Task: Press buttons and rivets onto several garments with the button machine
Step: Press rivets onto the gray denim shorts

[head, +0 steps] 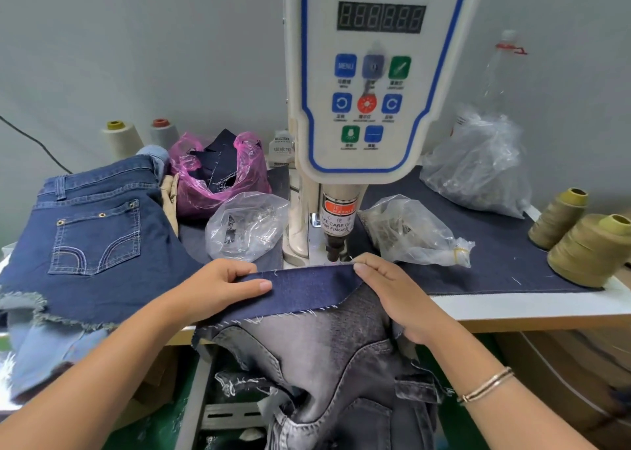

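The white button machine (368,74) stands at the middle of the table, its dark punch head (336,248) just behind a folded strip of dark blue denim (307,289). My left hand (218,285) grips the strip's left part, thumb on top and fingers curled over its far fold. My right hand (396,296) pinches the strip's right end near the punch. Below the strip a grey washed denim garment (324,364) hangs off the table's front edge. Blue denim shorts (92,238) with rivets on the pocket lie at the left.
Two clear bags of metal parts (246,227) (413,234) flank the machine, with a bigger clear bag (478,166) at back right. A pink bag of dark scraps (218,169) sits behind. Thread cones stand at back left (123,138) and at right (590,248).
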